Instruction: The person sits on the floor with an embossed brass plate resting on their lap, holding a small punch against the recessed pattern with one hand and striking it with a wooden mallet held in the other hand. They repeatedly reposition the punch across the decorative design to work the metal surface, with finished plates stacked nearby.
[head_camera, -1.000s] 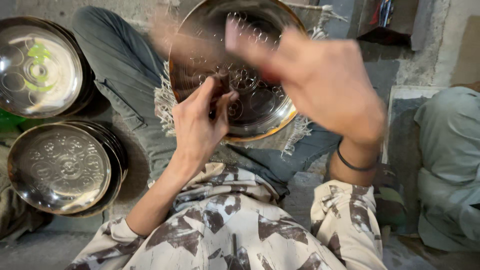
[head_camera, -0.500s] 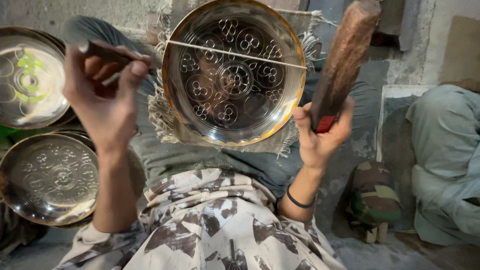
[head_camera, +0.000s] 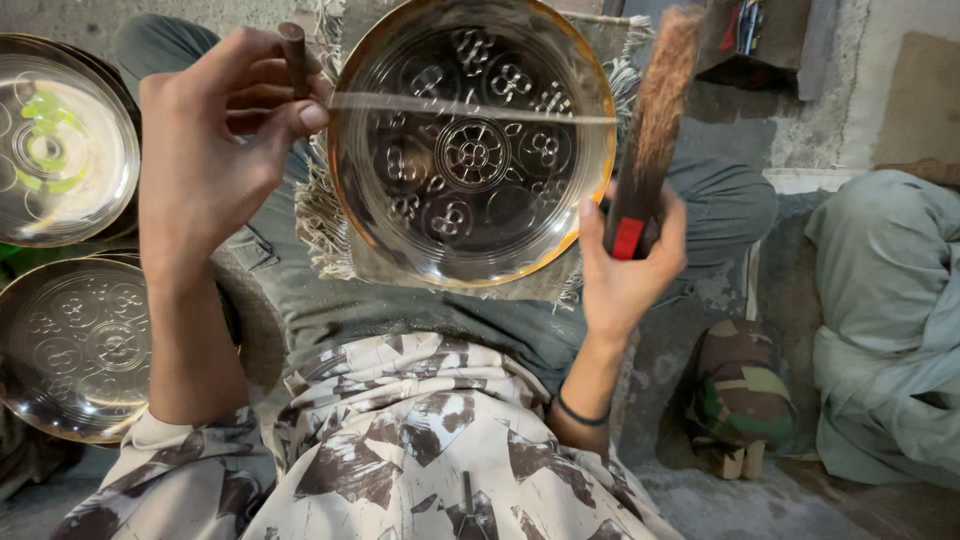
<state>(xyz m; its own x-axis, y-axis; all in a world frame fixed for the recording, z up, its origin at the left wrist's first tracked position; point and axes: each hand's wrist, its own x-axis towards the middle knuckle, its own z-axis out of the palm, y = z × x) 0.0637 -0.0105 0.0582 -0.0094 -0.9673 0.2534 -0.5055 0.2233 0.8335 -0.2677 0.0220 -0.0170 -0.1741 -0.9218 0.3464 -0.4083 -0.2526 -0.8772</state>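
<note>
Head view, item one: I log the left hand (head_camera: 205, 150), fingers curled tight round a short dark punch (head_camera: 294, 55).

Item two: right hand (head_camera: 628, 265), fingers closed on a worn wooden mallet (head_camera: 650, 130), raised upright.

Item three: engraved metal dish (head_camera: 472, 145) between both sets of fingers, on the lap; rosettes cover its centre, rim band plain.

Item four: finished-looking dishes (head_camera: 75, 345) beyond the left fingers.

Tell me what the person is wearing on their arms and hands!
Both arms are bare from short sleeves down. The sleeves belong to a cream shirt with brown, camouflage-like patches. The left hand wears nothing: no glove, ring or watch in view. The right hand is bare too, but a thin dark band circles that arm below the wrist.
</note>
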